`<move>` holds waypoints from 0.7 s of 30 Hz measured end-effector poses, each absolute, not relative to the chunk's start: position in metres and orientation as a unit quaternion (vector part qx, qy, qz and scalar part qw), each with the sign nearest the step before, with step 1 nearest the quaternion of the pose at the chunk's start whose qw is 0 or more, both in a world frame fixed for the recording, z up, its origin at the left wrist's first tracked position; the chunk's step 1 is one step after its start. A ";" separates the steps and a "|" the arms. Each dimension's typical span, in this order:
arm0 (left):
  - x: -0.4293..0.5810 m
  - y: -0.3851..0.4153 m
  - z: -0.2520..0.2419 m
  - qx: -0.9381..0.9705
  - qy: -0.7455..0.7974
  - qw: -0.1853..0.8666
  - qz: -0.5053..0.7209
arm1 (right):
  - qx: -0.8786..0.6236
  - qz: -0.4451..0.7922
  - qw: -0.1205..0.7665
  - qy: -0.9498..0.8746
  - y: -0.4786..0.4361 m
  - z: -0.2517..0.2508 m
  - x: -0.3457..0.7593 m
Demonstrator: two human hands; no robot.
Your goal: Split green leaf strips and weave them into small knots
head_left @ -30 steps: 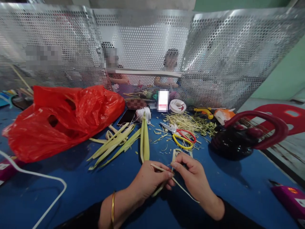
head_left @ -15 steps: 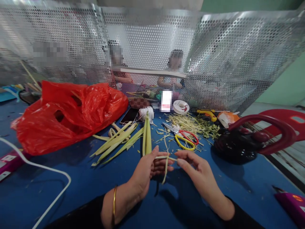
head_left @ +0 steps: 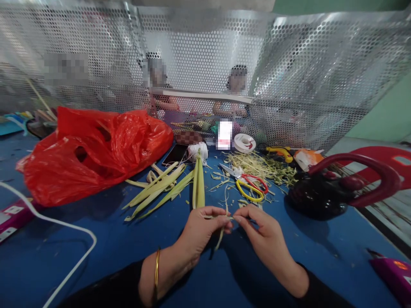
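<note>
One set of crossed plant strips [head_left: 219,240], pinched by the left hand [head_left: 198,230], seemingly for steadiness, the right hand [head_left: 268,239] pinching an end (scissors [head_left: 239,175], I note, lie near).

Left hand [head_left: 198,229] — open earlier — now pinches, seemingly, the crossed strips [head_left: 220,238].

- A blue tabletop [head_left: 128,261], specked with scraps
- Left: a crumpled red plastic bag [head_left: 96,158], a white cable [head_left: 66,226]
- Middle: pale-green leaf strips [head_left: 160,188], a flat black phone [head_left: 175,154], a white thread ball [head_left: 197,152]
- Right of these: scissors [head_left: 249,188] with one red and one yellow handle, beside leaf trimmings [head_left: 245,164]
- Behind the trimmings: a white ribbon spool [head_left: 239,144]
- Far right: a glossy black kettle [head_left: 316,201] with a dark-red handle
</note>
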State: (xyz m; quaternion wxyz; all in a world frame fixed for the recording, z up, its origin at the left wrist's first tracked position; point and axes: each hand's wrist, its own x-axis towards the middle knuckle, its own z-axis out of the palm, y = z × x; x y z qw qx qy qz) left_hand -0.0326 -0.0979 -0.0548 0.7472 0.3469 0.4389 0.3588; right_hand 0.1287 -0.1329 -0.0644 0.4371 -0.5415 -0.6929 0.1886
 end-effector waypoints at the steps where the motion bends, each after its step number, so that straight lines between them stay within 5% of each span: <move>1: -0.032 -0.098 -0.054 0.352 0.442 0.741 0.362 | -0.537 0.182 0.436 -0.699 -0.134 -0.064 0.128; 21: -0.044 -0.092 -0.048 0.360 0.330 0.839 0.240 | -0.565 0.164 0.480 -0.650 -0.129 -0.069 0.136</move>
